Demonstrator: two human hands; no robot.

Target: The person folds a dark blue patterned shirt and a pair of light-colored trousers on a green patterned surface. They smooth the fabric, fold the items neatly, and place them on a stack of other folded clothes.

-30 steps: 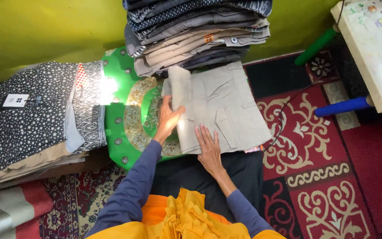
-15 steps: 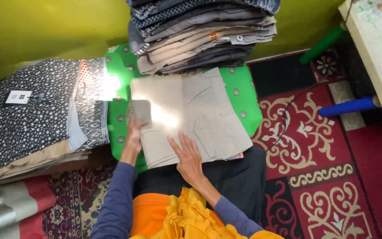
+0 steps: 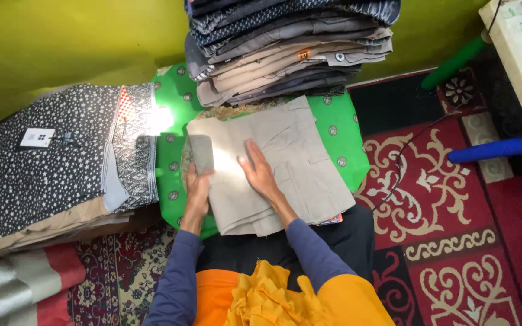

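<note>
Garment under inspection: a beige folded piece of clothing (image 3: 279, 169) lying flat on a green round board (image 3: 345, 139), just in front of a tall stack of folded clothes (image 3: 285, 42). The left hand (image 3: 199, 181) grips the garment's left edge, fingers closed on a folded flap. The right hand (image 3: 260, 170) rests flat on the cloth's middle, fingers slightly apart, holding nothing. A second pile of dark star-patterned fabric (image 3: 49, 163) sits to the left. A red patterned carpet (image 3: 454, 229) lies beneath.
</note>
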